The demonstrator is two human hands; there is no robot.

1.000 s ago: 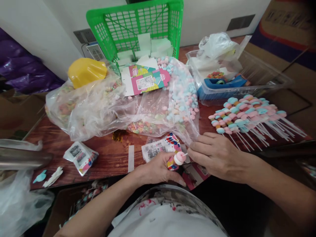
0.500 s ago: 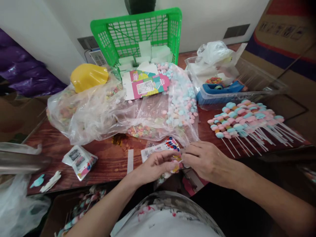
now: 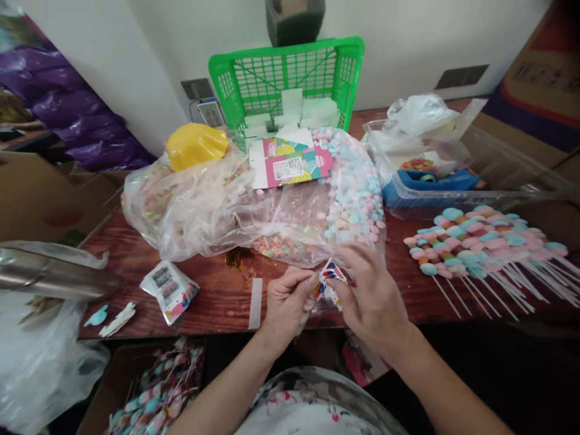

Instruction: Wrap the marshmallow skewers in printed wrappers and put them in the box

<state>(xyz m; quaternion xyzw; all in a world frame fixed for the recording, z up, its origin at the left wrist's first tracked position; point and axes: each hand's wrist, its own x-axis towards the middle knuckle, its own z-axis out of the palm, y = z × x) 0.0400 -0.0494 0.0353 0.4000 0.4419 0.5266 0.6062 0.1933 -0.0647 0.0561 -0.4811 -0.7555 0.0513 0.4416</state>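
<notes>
My left hand (image 3: 290, 296) is closed in a pinch on a small printed plastic bag (image 3: 334, 273) with blue, red and yellow marks, just over the table's front edge. What lies in the bag is mostly hidden by my fingers. On the bag's other side is my right hand (image 3: 378, 296), blurred, its thumb apart from the raised fingers and close to the bag. Candy skewers (image 3: 480, 241) in pink and blue on white sticks lie in a pile at the right. A stack of similar printed bags (image 3: 170, 290) rests at the left.
Large clear bags of colourful candy (image 3: 194, 211) cover the table's middle, with a flat printed carton (image 3: 290, 160) on top. Behind stands a green basket (image 3: 285, 57). A clear bin (image 3: 453, 199) holds a blue tape dispenser. A metal cylinder (image 3: 54, 275) lies left; wrapped skewers (image 3: 158, 386) fill a box below.
My right hand has let its pinch go and its fingers have spread and lifted. My left hand still grips the bag, now tilted more upright. The whole view has shifted.
</notes>
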